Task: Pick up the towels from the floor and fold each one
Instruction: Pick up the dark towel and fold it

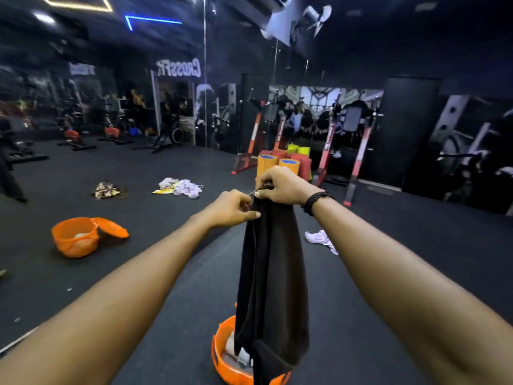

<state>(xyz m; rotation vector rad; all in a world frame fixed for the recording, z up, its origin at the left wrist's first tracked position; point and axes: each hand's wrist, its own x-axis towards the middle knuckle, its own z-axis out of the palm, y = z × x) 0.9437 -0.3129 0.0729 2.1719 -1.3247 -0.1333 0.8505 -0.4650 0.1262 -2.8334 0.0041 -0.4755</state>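
both hands are raised in front of the person, close together at the top edge of a black towel (273,273). the left hand (231,208) pinches the cloth just below the right hand (281,187), whose fingers curl round the upper hem, so both sets of fingers are narrow and holding the towel. it hangs straight down in a long doubled drape, its lower end dangling over the near orange basket (222,354) (something pale lies inside, though whether it is a folded towel cannot be told).

taking that hanging towel as the landmark: to its left and further off stands a second orange basket (76,237) with its lid tipped beside it. beyond that, on the floor (155,262), lie a patterned brown towel (107,190) and a crumpled heap of pale towels (180,187). just to the right of the hanging cloth, another pale towel (322,240) lies on the floor.

as a judgement, the task is partly along: this towel is picked up and mid-fold, while at least three heaps remain unfolded.
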